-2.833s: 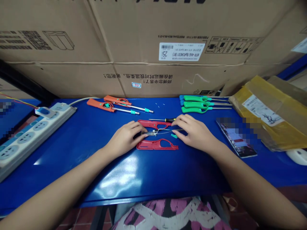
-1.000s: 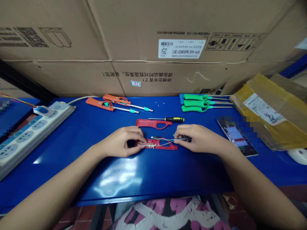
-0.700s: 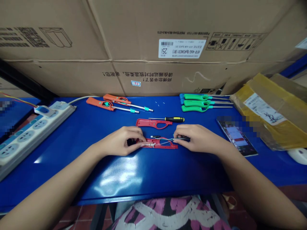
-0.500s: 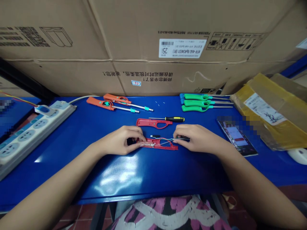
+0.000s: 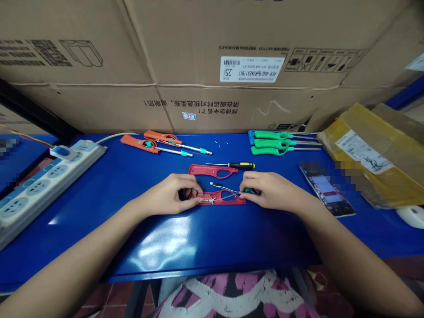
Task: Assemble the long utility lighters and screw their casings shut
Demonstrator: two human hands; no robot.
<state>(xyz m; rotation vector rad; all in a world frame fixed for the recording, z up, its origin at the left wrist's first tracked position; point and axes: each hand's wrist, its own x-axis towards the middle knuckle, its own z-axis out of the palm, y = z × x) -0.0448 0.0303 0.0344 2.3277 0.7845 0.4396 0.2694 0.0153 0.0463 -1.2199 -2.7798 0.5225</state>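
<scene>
One red lighter casing half (image 5: pixel 228 199) lies open side up on the table, with a pale tube-like part in its handle end. My left hand (image 5: pixel 177 193) grips that handle end between thumb and fingers. At the other end of the casing, my right hand (image 5: pixel 265 190) is closed in a pinch; a dark green bit shows behind the fingers, too small to name. A thin wire runs from there to a small black igniter piece (image 5: pixel 217 184) just above the casing. The matching red casing half (image 5: pixel 202 169) lies behind.
A black and yellow screwdriver (image 5: pixel 243 165) touches the far casing half. Orange lighters (image 5: pixel 139 143) lie back left, green lighters (image 5: pixel 270 150) back right. A phone (image 5: pixel 326 190) and taped parcel (image 5: pixel 367 150) are right; a power strip (image 5: pixel 43 185) is left.
The black igniter piece and its wire have shifted slightly right and away from me. A dark green bit now shows at my right fingers, where a dark rod-like part was.
</scene>
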